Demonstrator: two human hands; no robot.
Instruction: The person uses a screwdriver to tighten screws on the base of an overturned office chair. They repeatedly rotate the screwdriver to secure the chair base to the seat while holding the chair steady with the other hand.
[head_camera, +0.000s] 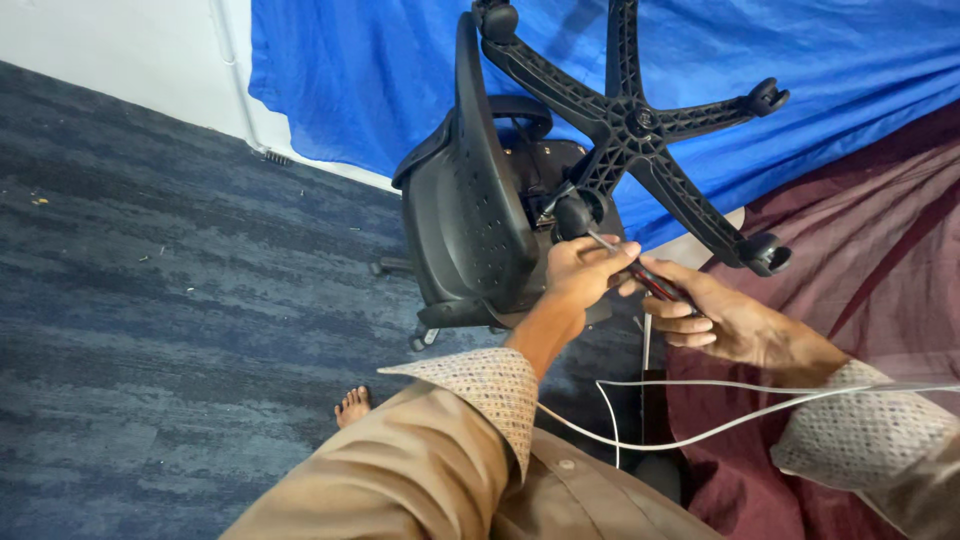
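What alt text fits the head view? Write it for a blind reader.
Two hands, left hand and right hand, hold a red-handled screwdriver against the underside of a black office chair tipped on its side, star base up, on grey carpet.

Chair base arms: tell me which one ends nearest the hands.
The arm pointing down-left, ending in a round socket just above the left hand; the other arms reach away toward the blue sheet.

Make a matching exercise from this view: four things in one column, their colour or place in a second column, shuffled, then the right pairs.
1. office chair
2. tarp
3. white cable
4. screwdriver

A. blue, hung behind the chair
B. gripped by the right hand, steadied by the left hand
C. black, tipped on its side
D. trailing across the maroon cloth

Pairs: 1-C, 2-A, 3-D, 4-B
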